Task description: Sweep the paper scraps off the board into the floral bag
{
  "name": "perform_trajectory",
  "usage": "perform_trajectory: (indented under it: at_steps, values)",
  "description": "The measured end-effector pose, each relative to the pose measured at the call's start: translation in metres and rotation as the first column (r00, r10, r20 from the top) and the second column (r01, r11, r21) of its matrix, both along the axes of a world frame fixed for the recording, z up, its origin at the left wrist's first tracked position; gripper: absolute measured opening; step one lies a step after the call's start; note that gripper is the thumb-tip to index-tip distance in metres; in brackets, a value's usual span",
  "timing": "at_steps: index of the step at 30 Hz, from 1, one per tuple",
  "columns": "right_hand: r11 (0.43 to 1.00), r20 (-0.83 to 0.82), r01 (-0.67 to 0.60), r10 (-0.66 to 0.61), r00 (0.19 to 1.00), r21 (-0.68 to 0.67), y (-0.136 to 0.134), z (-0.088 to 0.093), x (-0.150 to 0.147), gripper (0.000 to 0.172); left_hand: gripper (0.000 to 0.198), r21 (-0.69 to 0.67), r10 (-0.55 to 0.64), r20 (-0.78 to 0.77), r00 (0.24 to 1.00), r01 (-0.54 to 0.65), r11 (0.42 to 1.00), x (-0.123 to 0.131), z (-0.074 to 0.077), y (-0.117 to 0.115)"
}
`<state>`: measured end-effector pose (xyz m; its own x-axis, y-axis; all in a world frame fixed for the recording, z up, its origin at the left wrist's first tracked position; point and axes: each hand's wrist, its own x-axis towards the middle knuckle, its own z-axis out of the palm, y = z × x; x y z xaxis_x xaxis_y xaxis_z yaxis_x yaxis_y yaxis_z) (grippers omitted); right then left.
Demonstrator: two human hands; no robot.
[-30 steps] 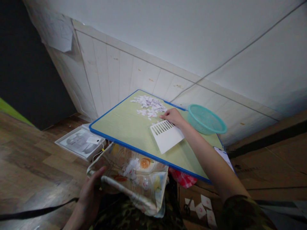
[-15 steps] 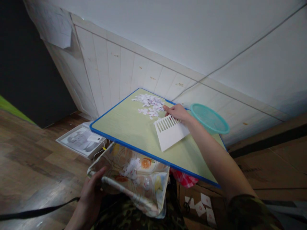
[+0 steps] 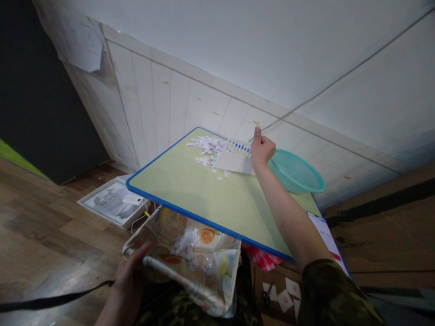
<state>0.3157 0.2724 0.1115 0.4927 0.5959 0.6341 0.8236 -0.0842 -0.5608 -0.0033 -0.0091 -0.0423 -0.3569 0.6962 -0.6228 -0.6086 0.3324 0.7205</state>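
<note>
Scraper [image 3: 235, 161] partly behind right hand [image 3: 263, 151]

No text readable; marks on white cards [image 3: 284, 301] too small.

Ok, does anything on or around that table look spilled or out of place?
Mildly: a few stray paper scraps lie apart from the main paper pile on the blue-edged table. Below it, toward the right, printed paper squares lie at uneven angles beside scissors.

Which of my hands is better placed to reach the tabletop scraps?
Right, likely: the right hand holds the slotted white sheet by the paper scraps, while the left hand grips the patterned cloth, farther away.
</note>
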Motion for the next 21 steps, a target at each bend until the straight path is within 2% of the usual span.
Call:
perform_trajectory:
  at_steps: [6, 9, 14, 17, 21]
  values:
    - [0.999, 0.035, -0.040, 0.040, 0.999, 0.008, -0.002, -0.023, 0.000, 0.060, 0.027, -0.034, 0.012, 0.022, 1.000, -0.011, 0.999, 0.000, -0.001, 0.001]
    - [0.994, 0.124, -0.108, 0.109, 0.986, -0.011, -0.011, -0.031, 0.008, 0.056, 0.026, -0.043, -0.004, 0.034, 0.999, 0.006, 0.999, -0.001, -0.002, 0.001]
    - [0.963, 0.294, -0.266, 0.263, 0.919, -0.031, -0.034, -0.040, 0.028, 0.051, 0.030, -0.065, -0.004, 0.043, 0.999, 0.006, 0.998, -0.003, -0.009, 0.002]
    - [0.922, 0.332, -0.387, 0.358, 0.873, 0.024, -0.046, -0.043, 0.038, 0.053, 0.035, -0.085, -0.015, 0.053, 0.998, 0.019, 0.996, -0.006, -0.014, 0.002]
    - [0.813, 0.392, -0.572, 0.492, 0.777, 0.114, -0.055, -0.042, 0.047, 0.051, 0.036, -0.061, -0.050, 0.056, 0.997, 0.053, 0.997, -0.009, -0.025, 0.000]
